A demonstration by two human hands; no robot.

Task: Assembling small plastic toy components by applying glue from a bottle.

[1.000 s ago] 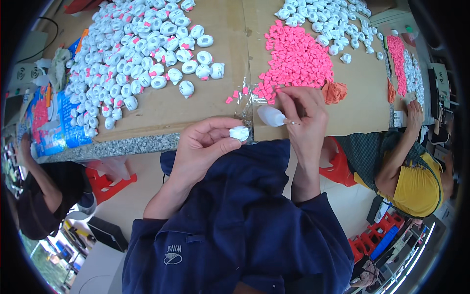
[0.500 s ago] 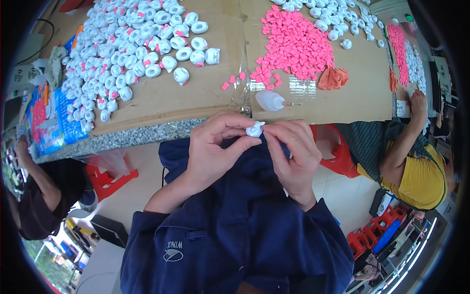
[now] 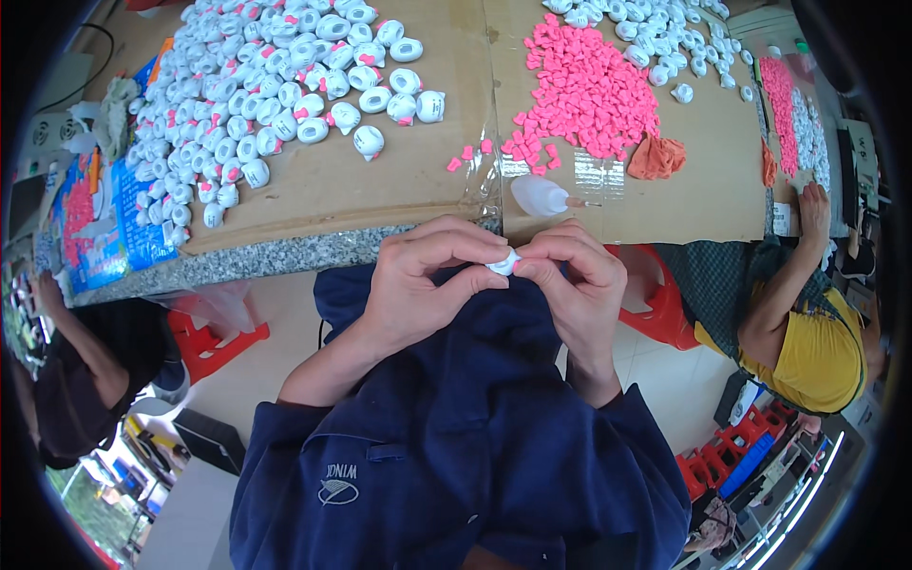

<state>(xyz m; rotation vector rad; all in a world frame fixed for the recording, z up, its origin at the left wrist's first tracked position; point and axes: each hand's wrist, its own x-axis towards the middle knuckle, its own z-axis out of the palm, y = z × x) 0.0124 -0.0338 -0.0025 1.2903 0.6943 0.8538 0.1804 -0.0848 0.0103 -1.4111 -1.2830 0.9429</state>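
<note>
Head view: pinching white piece [image 3: 503,264] with left hand [image 3: 418,278], and pinching at its right side with right hand [image 3: 581,283], thumb to forefinger, nearer the body than bottle [image 3: 539,196] and slightly left of it. Looks to be at fitting or pressing step, with pink pile [image 3: 594,95] beyond bottle. Next, likely calls for steady pressure without slipping.

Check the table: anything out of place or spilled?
A few pink pieces lie apart, as if strayed, left of the pink heap, near the taped seam. The whitish bottle lies on its side, though no spill shows.
</note>
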